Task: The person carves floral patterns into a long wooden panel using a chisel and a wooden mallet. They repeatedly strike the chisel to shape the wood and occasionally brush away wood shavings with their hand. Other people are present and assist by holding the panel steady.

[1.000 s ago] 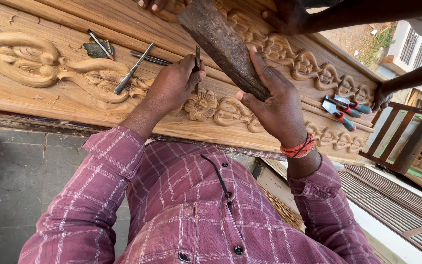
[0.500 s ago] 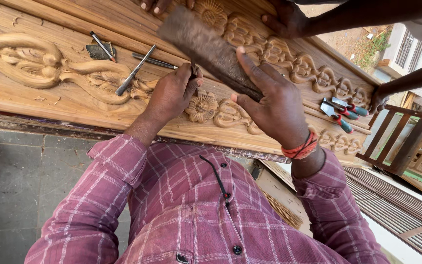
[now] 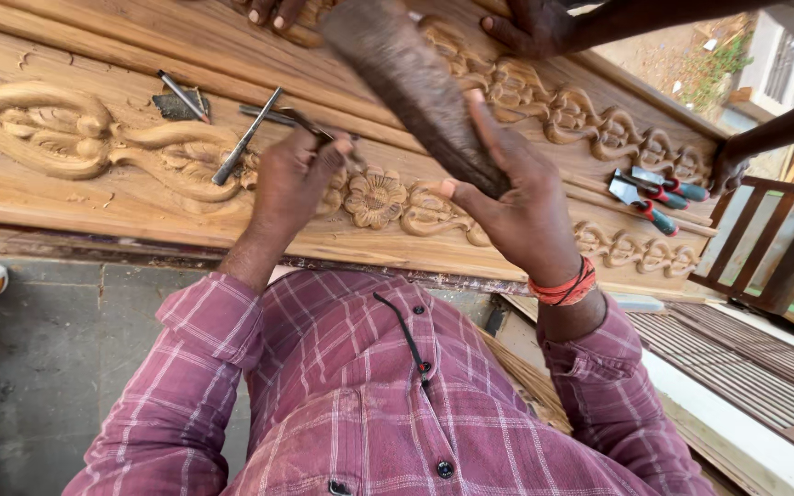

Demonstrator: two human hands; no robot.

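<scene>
Left hand (image 3: 291, 179) closed around a thin metal chisel (image 3: 319, 133), set on the long carved wooden panel (image 3: 94, 197) beside the carved flower (image 3: 375, 196) near its front edge. Right hand (image 3: 516, 207) grips a dark wooden mallet block (image 3: 411, 87), raised above the chisel

Loose chisels (image 3: 248, 136) lie left of our left hand (image 3: 291, 179), and red-handled tools (image 3: 654, 195) lie right of our right hand (image 3: 516, 207). Another person's hands (image 3: 530, 23) crowd the panel's (image 3: 66, 207) far edge. We see bare wood along its near edge.
</scene>
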